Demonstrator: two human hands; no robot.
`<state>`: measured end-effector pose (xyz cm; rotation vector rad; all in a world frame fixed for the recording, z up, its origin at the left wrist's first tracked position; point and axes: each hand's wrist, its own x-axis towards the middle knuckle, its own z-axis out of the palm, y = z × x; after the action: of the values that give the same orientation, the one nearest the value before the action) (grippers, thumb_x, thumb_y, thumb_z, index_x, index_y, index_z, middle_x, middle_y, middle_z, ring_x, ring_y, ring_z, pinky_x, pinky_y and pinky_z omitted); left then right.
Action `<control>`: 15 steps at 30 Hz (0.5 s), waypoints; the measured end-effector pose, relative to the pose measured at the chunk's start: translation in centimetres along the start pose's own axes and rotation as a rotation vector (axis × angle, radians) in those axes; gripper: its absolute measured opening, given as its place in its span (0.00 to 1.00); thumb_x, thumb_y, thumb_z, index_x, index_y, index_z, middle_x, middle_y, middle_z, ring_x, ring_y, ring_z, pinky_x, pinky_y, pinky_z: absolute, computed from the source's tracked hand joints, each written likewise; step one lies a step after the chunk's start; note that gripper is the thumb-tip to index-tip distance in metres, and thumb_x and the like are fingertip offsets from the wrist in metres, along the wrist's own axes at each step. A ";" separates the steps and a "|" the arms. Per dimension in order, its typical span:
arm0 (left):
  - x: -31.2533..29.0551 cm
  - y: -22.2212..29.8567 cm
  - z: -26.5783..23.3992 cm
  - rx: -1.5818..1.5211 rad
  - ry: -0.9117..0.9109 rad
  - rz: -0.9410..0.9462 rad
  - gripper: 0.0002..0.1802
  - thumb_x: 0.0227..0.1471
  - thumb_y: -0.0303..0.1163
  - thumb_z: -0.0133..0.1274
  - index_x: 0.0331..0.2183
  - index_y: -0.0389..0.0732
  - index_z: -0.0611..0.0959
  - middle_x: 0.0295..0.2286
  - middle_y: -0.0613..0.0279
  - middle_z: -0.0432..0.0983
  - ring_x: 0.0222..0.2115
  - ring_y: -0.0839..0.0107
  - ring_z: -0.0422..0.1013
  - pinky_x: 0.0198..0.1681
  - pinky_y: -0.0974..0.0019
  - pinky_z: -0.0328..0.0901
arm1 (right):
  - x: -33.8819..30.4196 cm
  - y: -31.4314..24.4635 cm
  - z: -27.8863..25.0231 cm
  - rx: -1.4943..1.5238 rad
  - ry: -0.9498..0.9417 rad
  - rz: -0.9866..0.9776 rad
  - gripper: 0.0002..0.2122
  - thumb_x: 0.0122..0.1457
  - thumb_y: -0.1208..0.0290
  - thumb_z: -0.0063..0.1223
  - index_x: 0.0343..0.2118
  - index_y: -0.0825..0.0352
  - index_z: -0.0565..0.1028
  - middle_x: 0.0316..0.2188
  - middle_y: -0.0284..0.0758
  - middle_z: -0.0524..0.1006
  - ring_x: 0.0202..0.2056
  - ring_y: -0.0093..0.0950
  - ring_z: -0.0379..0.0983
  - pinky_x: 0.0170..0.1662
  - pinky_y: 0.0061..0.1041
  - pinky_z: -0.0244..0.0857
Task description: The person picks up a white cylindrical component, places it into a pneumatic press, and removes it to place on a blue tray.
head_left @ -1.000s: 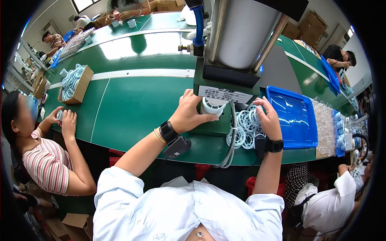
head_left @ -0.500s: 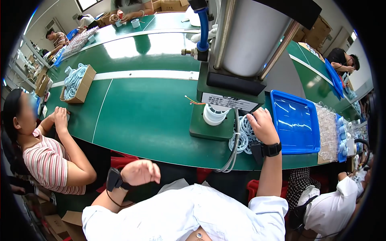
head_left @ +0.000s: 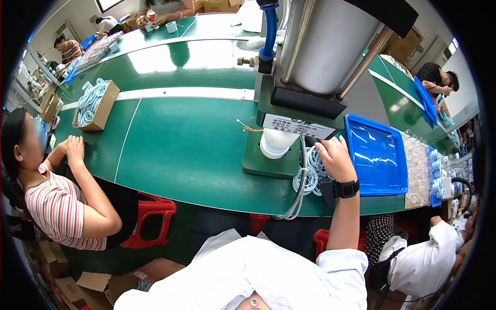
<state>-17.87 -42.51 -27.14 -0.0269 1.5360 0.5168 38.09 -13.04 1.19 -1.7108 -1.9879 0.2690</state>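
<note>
Right hand (head_left: 336, 157) rests, fingers curled, on the rings (head_left: 309, 178) beside the press (head_left: 279, 142); left hand is out of view; picking one ring seems the step.

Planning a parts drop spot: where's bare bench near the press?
Free: green bench top between cardboard box and green press base. Blue plastic tray looks empty. Crowded: pale ring pile under right hand.

Left of press: broad bare green table (head_left: 181, 144), open passage.
Right: press base (head_left: 268, 165), ring pile (head_left: 310, 175) and blue tray (head_left: 380, 155) crowd closely (little gap).
</note>
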 end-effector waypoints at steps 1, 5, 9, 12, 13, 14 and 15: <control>0.2 -0.1 -0.3 0.016 0.004 0.008 0.22 0.57 0.50 0.40 0.30 0.42 0.78 0.28 0.62 0.75 0.29 0.66 0.69 0.35 0.57 0.63 | 0.0 0.2 -0.2 0.004 -0.012 0.013 0.13 0.61 0.65 0.41 0.40 0.70 0.72 0.38 0.41 0.73 0.45 0.41 0.66 0.59 0.45 0.42; 1.3 -0.2 -1.2 0.085 0.018 0.042 0.22 0.57 0.49 0.40 0.30 0.41 0.78 0.27 0.62 0.75 0.29 0.66 0.69 0.35 0.58 0.63 | -0.1 0.9 -0.5 0.017 -0.081 0.052 0.16 0.60 0.65 0.43 0.48 0.65 0.69 0.50 0.40 0.68 0.54 0.38 0.60 0.60 0.46 0.41; 2.4 -0.2 -1.9 0.152 0.029 0.072 0.21 0.57 0.48 0.40 0.30 0.41 0.78 0.27 0.61 0.75 0.29 0.67 0.69 0.35 0.58 0.63 | -0.2 0.9 -0.3 0.041 -0.111 0.073 0.19 0.59 0.66 0.44 0.53 0.63 0.68 0.56 0.39 0.65 0.59 0.37 0.57 0.61 0.47 0.40; 2.8 -0.7 -2.6 0.196 0.045 0.083 0.21 0.57 0.48 0.40 0.30 0.40 0.78 0.27 0.61 0.75 0.29 0.67 0.69 0.35 0.58 0.64 | -0.2 1.0 -0.2 0.055 -0.100 0.066 0.18 0.59 0.66 0.45 0.53 0.64 0.68 0.56 0.40 0.65 0.59 0.38 0.57 0.61 0.46 0.40; 2.9 -1.0 -2.9 0.209 0.052 0.085 0.21 0.57 0.48 0.40 0.30 0.40 0.78 0.27 0.61 0.75 0.29 0.67 0.70 0.35 0.59 0.64 | -0.2 1.1 -0.3 0.058 -0.084 0.053 0.18 0.59 0.67 0.45 0.52 0.64 0.68 0.56 0.40 0.65 0.58 0.38 0.57 0.61 0.46 0.40; 2.7 -1.5 -3.4 0.220 0.062 0.085 0.21 0.57 0.47 0.40 0.30 0.40 0.78 0.27 0.61 0.75 0.29 0.67 0.70 0.35 0.59 0.64 | -0.3 1.1 -0.2 0.064 -0.071 0.041 0.18 0.59 0.67 0.45 0.52 0.64 0.68 0.56 0.40 0.65 0.58 0.38 0.57 0.61 0.46 0.40; 2.6 -2.1 -3.8 0.231 0.071 0.084 0.21 0.57 0.47 0.40 0.30 0.40 0.78 0.27 0.61 0.75 0.29 0.67 0.70 0.35 0.59 0.64 | -0.3 1.0 -0.2 0.068 -0.081 0.041 0.18 0.59 0.67 0.45 0.52 0.64 0.68 0.56 0.40 0.65 0.58 0.38 0.57 0.61 0.46 0.40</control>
<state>-20.91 -44.85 -30.50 0.1998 1.6638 0.4047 39.12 -13.13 0.83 -1.7241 -1.9794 0.4216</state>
